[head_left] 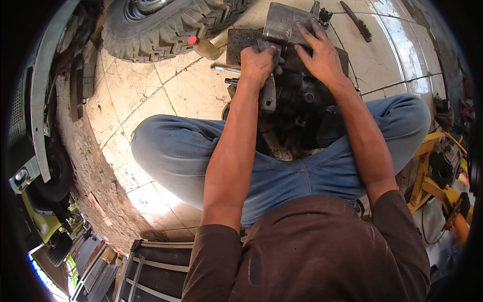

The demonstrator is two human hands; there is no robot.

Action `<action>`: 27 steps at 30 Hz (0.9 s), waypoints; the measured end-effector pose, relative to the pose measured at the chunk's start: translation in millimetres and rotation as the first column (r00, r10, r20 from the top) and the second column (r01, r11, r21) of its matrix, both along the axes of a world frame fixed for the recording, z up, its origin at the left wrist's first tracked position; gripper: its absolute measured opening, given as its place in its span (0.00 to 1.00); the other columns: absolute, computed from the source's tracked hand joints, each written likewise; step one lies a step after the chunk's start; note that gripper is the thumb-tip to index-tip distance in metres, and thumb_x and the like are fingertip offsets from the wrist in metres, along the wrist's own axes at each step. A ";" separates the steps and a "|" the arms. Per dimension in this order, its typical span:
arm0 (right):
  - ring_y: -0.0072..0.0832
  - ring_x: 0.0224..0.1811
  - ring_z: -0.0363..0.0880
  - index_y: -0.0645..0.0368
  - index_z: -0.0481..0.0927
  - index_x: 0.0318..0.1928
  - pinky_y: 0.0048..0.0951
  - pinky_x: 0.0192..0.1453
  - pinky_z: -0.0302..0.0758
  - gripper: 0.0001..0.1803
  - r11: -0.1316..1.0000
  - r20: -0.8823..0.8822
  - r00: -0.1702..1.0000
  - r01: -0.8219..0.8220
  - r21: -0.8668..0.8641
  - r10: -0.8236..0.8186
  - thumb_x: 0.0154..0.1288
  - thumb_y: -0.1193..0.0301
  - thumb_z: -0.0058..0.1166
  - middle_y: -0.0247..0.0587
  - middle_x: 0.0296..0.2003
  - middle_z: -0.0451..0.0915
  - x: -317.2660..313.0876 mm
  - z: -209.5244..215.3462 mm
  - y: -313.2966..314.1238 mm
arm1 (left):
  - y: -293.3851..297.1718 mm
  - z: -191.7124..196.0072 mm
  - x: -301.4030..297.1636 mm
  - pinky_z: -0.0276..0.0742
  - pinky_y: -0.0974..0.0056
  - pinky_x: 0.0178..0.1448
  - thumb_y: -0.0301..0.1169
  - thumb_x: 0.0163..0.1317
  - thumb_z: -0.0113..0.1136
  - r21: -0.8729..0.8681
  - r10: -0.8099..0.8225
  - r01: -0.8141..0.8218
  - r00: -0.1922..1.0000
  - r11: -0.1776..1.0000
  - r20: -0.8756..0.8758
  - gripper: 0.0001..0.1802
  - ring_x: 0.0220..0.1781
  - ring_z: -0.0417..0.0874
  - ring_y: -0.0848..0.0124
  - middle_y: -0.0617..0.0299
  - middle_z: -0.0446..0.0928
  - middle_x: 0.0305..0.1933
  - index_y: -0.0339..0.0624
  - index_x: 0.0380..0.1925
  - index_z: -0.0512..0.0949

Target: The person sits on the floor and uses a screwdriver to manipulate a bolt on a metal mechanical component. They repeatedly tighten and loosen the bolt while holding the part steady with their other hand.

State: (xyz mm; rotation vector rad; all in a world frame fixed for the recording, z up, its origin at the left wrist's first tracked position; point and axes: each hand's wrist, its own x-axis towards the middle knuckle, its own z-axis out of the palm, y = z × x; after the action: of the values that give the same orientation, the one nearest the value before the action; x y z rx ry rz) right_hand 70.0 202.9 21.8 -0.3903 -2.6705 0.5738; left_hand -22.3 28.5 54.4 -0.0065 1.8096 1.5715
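A dark, greasy mechanical assembly (302,108) that looks like a gearbox housing sits on the floor between my bent legs. My left hand (259,64) is closed around a flat metal bar (269,98), whose rounded lower end has a hole in it. The bar's upper part is mostly covered by my fingers. On top of the assembly, at the far side, is a grey box-shaped metal part (284,22). My right hand (322,56) lies with fingers spread on that part's right side and grips nothing.
A large knobby tyre (166,32) lies at the far left, beside a red-capped bottle (205,48) with yellowish liquid. A metal rod (225,68) is left of the assembly. A dark brush (357,22) lies far right. A yellow metal frame (427,176) stands at the right.
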 end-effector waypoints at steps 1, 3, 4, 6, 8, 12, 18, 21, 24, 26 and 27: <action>0.54 0.75 0.65 0.43 0.75 0.70 0.45 0.76 0.67 0.31 1.000 0.002 1.000 -0.001 -0.008 0.001 0.67 0.60 0.61 0.58 0.74 0.64 -0.7 0.4 -0.4 | -0.4 0.3 -0.8 0.75 0.62 0.28 0.33 0.66 0.61 0.004 0.004 -0.004 1.000 1.000 0.002 0.15 0.22 0.81 0.68 0.53 0.85 0.29 0.27 0.36 0.83; 0.54 0.75 0.65 0.43 0.75 0.71 0.45 0.76 0.67 0.31 1.000 0.001 1.000 -0.007 -0.013 0.007 0.67 0.60 0.61 0.58 0.74 0.64 -1.2 1.3 -1.3 | 1.3 0.3 3.0 0.75 0.62 0.29 0.33 0.66 0.61 0.026 0.026 -0.026 1.000 0.999 -0.005 0.15 0.22 0.81 0.68 0.52 0.86 0.30 0.27 0.36 0.83; 0.54 0.75 0.65 0.43 0.74 0.71 0.45 0.76 0.67 0.31 1.000 -0.002 1.000 -0.011 -0.009 0.011 0.67 0.60 0.61 0.58 0.74 0.63 -0.3 1.6 -0.2 | 3.1 -0.6 4.8 0.75 0.62 0.29 0.33 0.66 0.61 0.038 0.036 -0.036 0.999 0.999 -0.009 0.15 0.22 0.82 0.68 0.52 0.86 0.30 0.27 0.36 0.83; 0.53 0.75 0.65 0.43 0.74 0.71 0.45 0.76 0.67 0.32 1.000 -0.004 1.000 -0.015 -0.002 0.015 0.67 0.60 0.61 0.58 0.74 0.63 0.0 1.4 0.5 | 5.2 -2.2 4.8 0.75 0.61 0.25 0.30 0.66 0.60 0.043 0.057 -0.056 0.998 0.997 -0.031 0.13 0.19 0.82 0.66 0.51 0.85 0.27 0.26 0.34 0.83; 0.53 0.75 0.64 0.43 0.73 0.72 0.45 0.76 0.66 0.32 1.000 -0.001 1.000 -0.014 0.004 0.014 0.67 0.60 0.61 0.58 0.75 0.62 0.3 2.3 -0.6 | 5.6 -1.0 3.5 0.75 0.61 0.23 0.28 0.66 0.60 0.035 0.057 -0.055 0.997 0.998 -0.043 0.12 0.18 0.81 0.65 0.50 0.85 0.26 0.25 0.33 0.83; 0.53 0.76 0.63 0.42 0.73 0.72 0.45 0.76 0.66 0.32 1.000 0.009 1.000 -0.009 -0.016 0.009 0.67 0.60 0.61 0.58 0.75 0.62 -1.1 2.0 -0.5 | 4.9 1.3 2.1 0.75 0.61 0.23 0.28 0.66 0.59 0.034 0.043 -0.042 0.999 0.999 -0.034 0.12 0.18 0.82 0.65 0.50 0.85 0.26 0.25 0.33 0.83; 0.53 0.75 0.64 0.42 0.72 0.73 0.44 0.76 0.66 0.33 1.000 0.012 1.000 -0.008 0.004 0.008 0.67 0.62 0.62 0.57 0.75 0.63 0.7 2.4 -2.3 | 4.8 3.3 1.2 0.75 0.62 0.23 0.28 0.66 0.59 0.013 0.051 -0.051 0.998 0.999 -0.022 0.13 0.18 0.83 0.65 0.49 0.85 0.25 0.22 0.31 0.82; 0.54 0.76 0.63 0.41 0.72 0.73 0.45 0.76 0.66 0.34 1.000 0.023 1.000 -0.008 -0.019 0.008 0.66 0.61 0.62 0.58 0.75 0.62 0.1 5.4 -0.6 | 7.7 8.3 0.8 0.76 0.61 0.23 0.28 0.66 0.60 -0.010 0.064 -0.064 0.997 0.998 -0.051 0.14 0.19 0.83 0.65 0.49 0.85 0.26 0.22 0.30 0.82; 0.54 0.76 0.62 0.42 0.71 0.73 0.45 0.76 0.66 0.34 1.000 0.024 1.000 -0.016 -0.009 0.017 0.66 0.61 0.62 0.59 0.75 0.61 2.0 3.5 -2.0 | 6.4 -1.3 -2.2 0.76 0.60 0.23 0.28 0.65 0.61 -0.008 0.082 -0.083 0.995 0.997 -0.057 0.14 0.19 0.83 0.64 0.49 0.85 0.26 0.22 0.30 0.82; 0.54 0.76 0.62 0.42 0.71 0.73 0.45 0.76 0.66 0.34 1.000 0.016 1.000 -0.020 -0.002 0.020 0.66 0.61 0.62 0.59 0.75 0.61 -0.4 4.7 -2.6 | 4.9 -0.6 -4.4 0.77 0.60 0.24 0.28 0.65 0.61 -0.013 0.079 -0.079 0.996 0.997 -0.044 0.14 0.19 0.83 0.63 0.49 0.85 0.26 0.22 0.30 0.82; 0.54 0.76 0.62 0.43 0.71 0.73 0.45 0.76 0.66 0.34 1.000 0.021 1.000 -0.015 0.003 0.015 0.66 0.62 0.62 0.59 0.75 0.61 0.9 4.6 -3.1 | 4.4 -0.3 -4.1 0.77 0.60 0.24 0.28 0.65 0.62 -0.021 0.072 -0.073 0.997 0.997 -0.033 0.14 0.19 0.83 0.63 0.49 0.85 0.26 0.22 0.30 0.82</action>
State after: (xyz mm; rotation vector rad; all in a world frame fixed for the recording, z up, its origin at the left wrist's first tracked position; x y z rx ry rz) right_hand 70.9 199.8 26.3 -0.3777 -2.6967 0.5725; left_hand -26.5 32.9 54.1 -0.0580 1.8711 1.6100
